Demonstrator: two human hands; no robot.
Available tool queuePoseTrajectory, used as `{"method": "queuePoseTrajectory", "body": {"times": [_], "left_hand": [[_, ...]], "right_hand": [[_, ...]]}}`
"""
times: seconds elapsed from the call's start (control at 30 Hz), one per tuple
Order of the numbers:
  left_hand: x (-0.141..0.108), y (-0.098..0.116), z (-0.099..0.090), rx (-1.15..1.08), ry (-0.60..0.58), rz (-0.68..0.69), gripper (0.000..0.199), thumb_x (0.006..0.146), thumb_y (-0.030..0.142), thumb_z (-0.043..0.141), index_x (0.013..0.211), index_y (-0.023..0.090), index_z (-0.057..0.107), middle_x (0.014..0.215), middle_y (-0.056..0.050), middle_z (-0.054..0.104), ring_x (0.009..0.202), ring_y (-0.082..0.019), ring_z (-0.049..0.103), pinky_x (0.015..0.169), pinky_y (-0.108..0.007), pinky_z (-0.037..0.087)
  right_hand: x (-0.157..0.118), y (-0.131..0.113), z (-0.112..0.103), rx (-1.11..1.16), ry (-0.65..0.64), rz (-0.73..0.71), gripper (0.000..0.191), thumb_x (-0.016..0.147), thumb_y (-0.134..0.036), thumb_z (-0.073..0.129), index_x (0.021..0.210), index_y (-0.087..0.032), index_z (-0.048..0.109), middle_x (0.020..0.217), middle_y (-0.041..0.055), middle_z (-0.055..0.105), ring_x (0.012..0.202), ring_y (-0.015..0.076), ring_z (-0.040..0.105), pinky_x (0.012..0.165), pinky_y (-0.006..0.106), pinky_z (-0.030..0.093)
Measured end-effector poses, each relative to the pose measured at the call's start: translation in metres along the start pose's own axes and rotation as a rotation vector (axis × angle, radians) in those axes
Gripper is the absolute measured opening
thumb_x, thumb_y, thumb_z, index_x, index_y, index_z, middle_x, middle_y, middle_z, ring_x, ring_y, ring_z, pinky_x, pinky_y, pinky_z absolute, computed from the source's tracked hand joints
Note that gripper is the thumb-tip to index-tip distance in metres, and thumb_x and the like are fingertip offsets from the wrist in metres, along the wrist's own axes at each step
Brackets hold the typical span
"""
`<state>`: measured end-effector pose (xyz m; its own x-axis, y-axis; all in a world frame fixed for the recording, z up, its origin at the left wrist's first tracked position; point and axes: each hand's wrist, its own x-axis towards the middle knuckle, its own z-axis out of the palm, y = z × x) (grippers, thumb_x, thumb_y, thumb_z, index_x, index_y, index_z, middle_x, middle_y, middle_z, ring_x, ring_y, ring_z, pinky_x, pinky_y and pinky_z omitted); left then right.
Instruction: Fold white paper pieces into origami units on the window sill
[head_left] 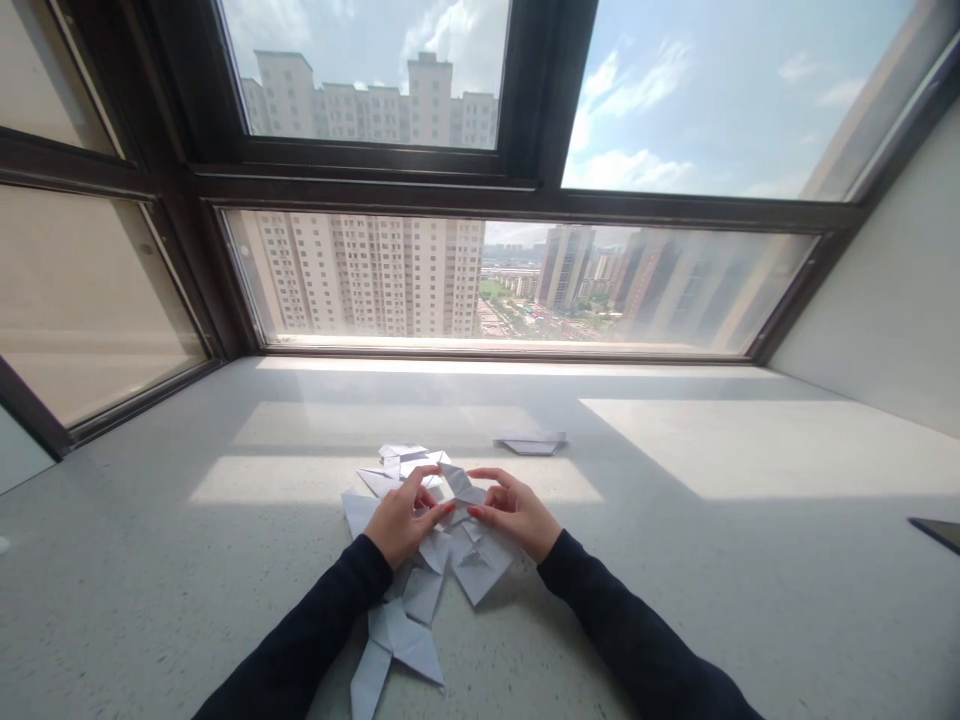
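Observation:
Between my two hands is a small folded white paper piece (pixel 461 484), held up over a pile of other folded papers. My left hand (pixel 405 515) grips its left side, thumb below and index finger above. On the other side my right hand (pixel 519 512) pinches the right end in the same way. Beneath them lie several white origami pieces, one a pointed shape (pixel 397 640) near my left forearm and another a squarish one (pixel 480 570) below my right hand. The hands partly cover the pile.
A boat-like folded paper (pixel 531 443) lies apart, beyond my right hand. The pale speckled sill (pixel 675 600) runs up to a dark window frame (pixel 510 355). At the far right edge is the corner of a dark flat object (pixel 937 533).

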<state>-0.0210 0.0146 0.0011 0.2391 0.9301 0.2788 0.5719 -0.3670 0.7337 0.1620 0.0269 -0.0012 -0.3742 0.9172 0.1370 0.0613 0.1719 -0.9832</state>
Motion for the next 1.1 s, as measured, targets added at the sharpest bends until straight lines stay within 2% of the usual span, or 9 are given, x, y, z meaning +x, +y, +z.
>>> {"method": "queuePoseTrajectory", "body": {"times": [0.2,0.33,0.4,0.5,0.67,0.73,0.87,1.0,1.1], "left_hand": [[0.001,-0.003,-0.002,0.099,0.026,-0.008,0.037,0.072,0.034,0.048,0.104,0.015,0.045,0.059,0.002,0.056,0.053,-0.012,0.05,0.056,-0.024,0.04],[0.0,0.003,-0.005,0.201,0.089,0.069,0.029,0.075,0.037,0.043,0.092,0.016,0.055,0.076,-0.004,0.061,0.071,-0.017,0.053,0.07,-0.031,0.039],[0.0,0.007,-0.007,0.157,0.141,0.092,0.031,0.079,0.038,0.036,0.089,0.016,0.056,0.083,-0.007,0.061,0.078,-0.019,0.052,0.074,-0.033,0.039],[-0.001,0.013,-0.008,0.028,0.118,0.104,0.035,0.08,0.039,0.031,0.089,0.015,0.055,0.087,-0.008,0.059,0.081,-0.018,0.053,0.071,-0.031,0.041],[-0.003,0.017,-0.005,-0.134,0.064,0.085,0.036,0.072,0.041,0.049,0.095,0.014,0.053,0.088,-0.007,0.059,0.078,-0.019,0.053,0.066,-0.028,0.043],[-0.001,0.015,-0.005,-0.18,0.103,0.057,0.031,0.07,0.039,0.051,0.088,0.014,0.056,0.084,-0.006,0.06,0.078,-0.019,0.054,0.066,-0.028,0.043],[0.005,0.004,-0.012,-0.364,0.235,-0.041,0.028,0.069,0.036,0.053,0.087,0.015,0.059,0.089,-0.006,0.062,0.083,-0.02,0.055,0.07,-0.029,0.043],[0.01,-0.004,-0.017,-0.632,0.36,-0.136,0.032,0.066,0.036,0.057,0.088,0.013,0.058,0.085,-0.005,0.063,0.08,-0.02,0.057,0.072,-0.03,0.044],[0.012,-0.007,-0.015,-0.743,0.377,-0.187,0.034,0.064,0.036,0.06,0.087,0.012,0.059,0.079,-0.005,0.065,0.074,-0.019,0.058,0.071,-0.031,0.044]], "right_hand": [[0.002,-0.009,-0.016,-0.008,0.414,-0.127,0.036,0.064,-0.044,0.057,0.088,-0.018,0.051,0.042,-0.0102,0.027,0.038,0.0062,0.025,0.038,0.02,0.02],[-0.001,-0.014,-0.013,0.068,0.519,-0.195,0.036,0.066,-0.043,0.057,0.091,-0.019,0.048,0.047,-0.0079,0.037,0.04,0.0064,0.03,0.039,0.02,0.023],[-0.003,-0.016,-0.007,0.08,0.494,-0.195,0.036,0.066,-0.042,0.057,0.092,-0.019,0.047,0.05,-0.0068,0.04,0.042,0.0066,0.035,0.038,0.019,0.027],[-0.005,-0.018,0.004,0.107,0.423,-0.154,0.037,0.067,-0.042,0.056,0.095,-0.02,0.045,0.054,-0.007,0.043,0.037,0.0056,0.037,0.032,0.018,0.027],[-0.008,-0.017,0.023,0.17,0.266,-0.14,0.043,0.068,-0.039,0.055,0.103,-0.022,0.036,0.059,-0.0076,0.046,0.036,0.0079,0.045,0.034,0.022,0.039],[-0.008,-0.015,0.027,0.135,0.286,-0.155,0.045,0.069,-0.039,0.055,0.105,-0.023,0.033,0.067,-0.0054,0.047,0.041,0.0083,0.048,0.04,0.024,0.042],[-0.011,-0.009,0.028,-0.191,0.451,-0.184,0.032,0.07,-0.04,0.053,0.091,-0.021,0.04,0.068,-0.0043,0.042,0.048,0.0074,0.043,0.044,0.022,0.039],[-0.015,-0.001,0.038,-0.692,0.192,-0.171,0.027,0.07,-0.045,0.051,0.072,-0.018,0.051,0.06,-0.0013,0.045,0.055,0.012,0.043,0.051,0.025,0.035],[-0.015,0.003,0.052,-0.877,0.112,-0.156,0.025,0.065,-0.042,0.059,0.07,-0.017,0.054,0.063,0.0013,0.051,0.062,0.0154,0.046,0.056,0.027,0.035]]}}
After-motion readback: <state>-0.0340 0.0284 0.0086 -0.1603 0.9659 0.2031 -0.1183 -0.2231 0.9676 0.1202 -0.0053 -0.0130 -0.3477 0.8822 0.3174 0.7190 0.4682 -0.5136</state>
